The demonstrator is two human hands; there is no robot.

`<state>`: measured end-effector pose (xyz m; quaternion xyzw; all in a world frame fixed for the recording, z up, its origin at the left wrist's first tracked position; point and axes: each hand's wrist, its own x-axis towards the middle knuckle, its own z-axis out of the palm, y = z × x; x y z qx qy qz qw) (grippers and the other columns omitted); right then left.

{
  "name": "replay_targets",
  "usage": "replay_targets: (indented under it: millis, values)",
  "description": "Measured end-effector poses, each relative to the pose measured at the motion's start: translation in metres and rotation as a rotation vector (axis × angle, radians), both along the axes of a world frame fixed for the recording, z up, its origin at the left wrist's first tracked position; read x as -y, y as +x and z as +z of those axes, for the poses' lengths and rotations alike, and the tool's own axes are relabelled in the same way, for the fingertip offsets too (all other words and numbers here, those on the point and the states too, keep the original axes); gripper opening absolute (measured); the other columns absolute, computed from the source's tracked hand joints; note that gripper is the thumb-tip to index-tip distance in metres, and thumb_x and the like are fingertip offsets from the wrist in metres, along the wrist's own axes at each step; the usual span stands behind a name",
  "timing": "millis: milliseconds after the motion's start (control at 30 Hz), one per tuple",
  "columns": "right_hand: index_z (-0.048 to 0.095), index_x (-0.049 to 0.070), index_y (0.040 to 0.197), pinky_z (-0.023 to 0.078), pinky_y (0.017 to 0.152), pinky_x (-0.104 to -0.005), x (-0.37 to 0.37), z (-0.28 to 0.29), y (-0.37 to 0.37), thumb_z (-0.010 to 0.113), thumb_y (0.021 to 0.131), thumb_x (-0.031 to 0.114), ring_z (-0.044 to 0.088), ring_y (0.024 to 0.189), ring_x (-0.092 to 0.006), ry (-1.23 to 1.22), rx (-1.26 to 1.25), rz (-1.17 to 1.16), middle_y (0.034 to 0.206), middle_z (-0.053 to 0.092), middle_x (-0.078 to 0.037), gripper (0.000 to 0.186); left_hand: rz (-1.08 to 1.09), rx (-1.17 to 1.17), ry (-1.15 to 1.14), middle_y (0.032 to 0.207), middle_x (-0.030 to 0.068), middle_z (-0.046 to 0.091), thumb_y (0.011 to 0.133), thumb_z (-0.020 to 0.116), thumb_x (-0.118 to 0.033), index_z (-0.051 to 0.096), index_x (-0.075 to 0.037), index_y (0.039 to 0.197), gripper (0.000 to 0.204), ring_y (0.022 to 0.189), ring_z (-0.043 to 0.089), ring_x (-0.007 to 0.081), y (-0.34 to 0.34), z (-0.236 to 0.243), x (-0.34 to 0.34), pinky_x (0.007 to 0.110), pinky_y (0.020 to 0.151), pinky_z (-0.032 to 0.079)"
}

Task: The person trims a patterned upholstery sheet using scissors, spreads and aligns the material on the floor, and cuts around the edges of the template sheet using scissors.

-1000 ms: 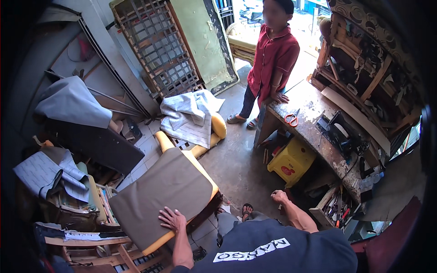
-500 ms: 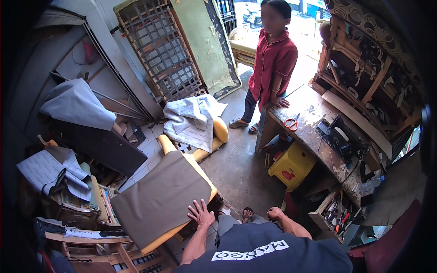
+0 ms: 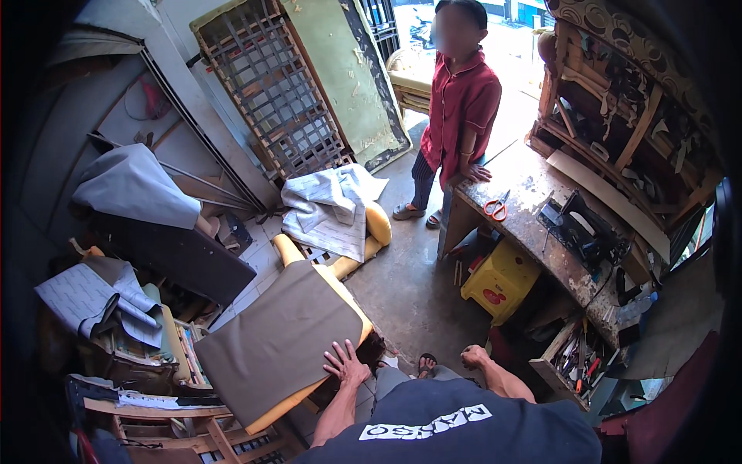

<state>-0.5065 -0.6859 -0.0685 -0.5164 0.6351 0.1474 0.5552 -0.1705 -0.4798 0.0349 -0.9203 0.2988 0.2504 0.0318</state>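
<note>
Directly beneath the spread left grip, brown fabric.

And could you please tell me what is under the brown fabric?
Yellow padding shows past two edges of the brown fabric. The left hand rests on top, near one edge. What lies beneath the middle is covered and cannot be seen.
</note>
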Motion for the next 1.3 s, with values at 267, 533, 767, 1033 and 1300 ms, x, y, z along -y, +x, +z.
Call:
replay_targets:
  millis: [267,533,767,1033,1300]
  values:
    - [0.070,0.004,0.111,0.060,0.064,-0.0321,-0.001,0.016,0.007,0.060,0.091,0.019,0.073,0.077,-0.0198,-0.039,0.051,0.017,0.092,0.074,-0.009,0.027,0.023,-0.034,-0.014,0.164,0.0208,-0.016,0.076,0.065,-0.029,0.002,-0.019,0.161,0.106,0.145,-0.018,0.0555,0.003,0.006,-0.001,0.073,0.111,-0.006]
    - [0.067,0.005,0.102,0.056,0.055,-0.0345,-0.008,-0.012,-0.020,0.059,0.090,0.016,0.069,0.065,-0.0204,0.062,0.117,-0.143,0.077,0.069,-0.007,0.018,-0.053,0.036,-0.088,0.165,0.0230,-0.004,0.077,0.063,-0.022,0.015,-0.025,0.160,0.096,0.144,-0.005,0.0606,0.003,0.001,-0.012,0.077,0.110,0.002]
    - [0.066,0.006,0.107,0.055,0.059,-0.0329,-0.025,-0.009,-0.026,0.057,0.091,0.017,0.068,0.068,-0.0181,0.031,0.069,-0.036,0.083,0.069,-0.006,0.021,-0.141,0.071,-0.088,0.165,0.0216,-0.001,0.078,0.061,-0.013,0.022,-0.032,0.158,0.091,0.144,-0.003,0.0611,0.000,0.003,-0.024,0.079,0.108,0.004]
    - [0.068,0.006,0.112,0.056,0.067,-0.0333,-0.040,-0.006,-0.025,0.060,0.091,0.021,0.071,0.076,-0.0189,0.051,0.004,-0.073,0.093,0.073,-0.009,0.027,-0.181,0.075,0.000,0.164,0.0236,-0.003,0.081,0.064,-0.020,0.017,-0.032,0.159,0.091,0.143,-0.003,0.0630,0.004,0.006,-0.020,0.079,0.108,0.009]
    - [0.068,0.004,0.111,0.056,0.062,-0.0333,-0.042,0.002,-0.014,0.059,0.092,0.019,0.069,0.070,-0.0195,0.020,0.037,-0.029,0.088,0.071,-0.010,0.026,-0.156,0.064,-0.063,0.164,0.0222,0.001,0.081,0.064,-0.020,0.022,-0.032,0.158,0.088,0.144,0.000,0.0617,0.004,0.005,-0.025,0.078,0.109,0.010]
